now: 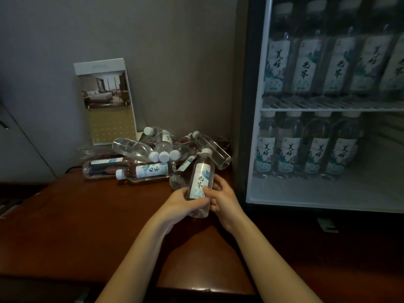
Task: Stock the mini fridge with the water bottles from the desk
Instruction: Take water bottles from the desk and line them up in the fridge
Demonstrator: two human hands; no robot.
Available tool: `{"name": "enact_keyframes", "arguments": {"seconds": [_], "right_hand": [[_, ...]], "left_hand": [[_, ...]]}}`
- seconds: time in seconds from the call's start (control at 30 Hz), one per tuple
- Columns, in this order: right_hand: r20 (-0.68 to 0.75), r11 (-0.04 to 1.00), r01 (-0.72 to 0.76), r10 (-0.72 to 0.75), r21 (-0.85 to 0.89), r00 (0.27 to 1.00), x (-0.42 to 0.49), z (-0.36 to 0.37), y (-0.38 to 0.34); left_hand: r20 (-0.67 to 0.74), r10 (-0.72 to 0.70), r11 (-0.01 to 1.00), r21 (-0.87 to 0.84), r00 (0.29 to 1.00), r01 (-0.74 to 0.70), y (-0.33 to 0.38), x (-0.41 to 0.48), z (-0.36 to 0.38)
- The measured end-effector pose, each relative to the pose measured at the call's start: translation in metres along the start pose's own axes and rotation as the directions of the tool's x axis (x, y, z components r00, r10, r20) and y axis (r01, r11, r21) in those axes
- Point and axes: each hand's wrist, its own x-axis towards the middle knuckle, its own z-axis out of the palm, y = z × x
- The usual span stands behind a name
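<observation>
**Q:** Which item is central?
**A:** A clear plastic water bottle with a white cap and a pale label in black brush script (200, 182). It is held above the brown wooden bench (76, 226), just left of the lower left corner of the black-framed mini fridge (244, 106). The bottle is tilted, with its cap up and away from the person and its base toward the wrists.

**Q:** How is it held?
**A:** The left hand (182, 203) cups the lower body from the left, with the thumb lying across the foot of the label. The right hand (225, 200) grips from the right. Its fingers (218, 182) curl behind the bottle and its thumb presses the label's edge. Both hands are closed round the bottle.

**Q:** Where are the other bottles?
**A:** A heap of similar clear bottles (153, 154) lies on the bench just beyond the held one, close to the grey wall (175, 62). They lie on their sides and cross one another, with caps pointing several ways. Whether the nearest one touches the held bottle cannot be told.

**Q:** And the fridge?
**A:** Its interior is white. A row of upright labelled bottles (328, 62) stands on the white wire shelf (328, 107). Four more upright bottles (306, 149) stand below it, toward the left.

**Q:** Anything else?
**A:** A tall printed card showing a bedroom photograph (107, 101) stands upright in a clear holder, behind and left of the heap.
</observation>
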Motion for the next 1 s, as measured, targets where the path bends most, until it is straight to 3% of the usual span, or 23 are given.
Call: {"name": "enact_keyframes", "arguments": {"seconds": [0.27, 0.43, 0.73, 1.0], "right_hand": [[0.127, 0.998, 0.04, -0.033, -0.053, 0.991, -0.018, 0.006, -0.009], [0.184, 0.997, 0.038, -0.026, -0.065, 0.983, -0.032, 0.003, -0.009], [0.28, 0.985, 0.107, -0.065, -0.136, 0.958, -0.066, -0.011, -0.019], [0.259, 0.975, 0.195, -0.162, -0.107, 0.952, -0.089, -0.054, -0.038]], "left_hand": [[-0.089, 0.062, 0.997, -0.034, 0.994, -0.065, -0.007, -0.027, -0.003], [-0.088, 0.064, 0.983, -0.164, 0.994, -0.078, -0.002, -0.044, -0.005], [-0.06, 0.15, 0.984, -0.084, 0.987, -0.155, 0.007, -0.074, 0.007], [-0.019, 0.279, 0.959, -0.052, 0.96, -0.28, 0.027, -0.074, 0.044]]}}
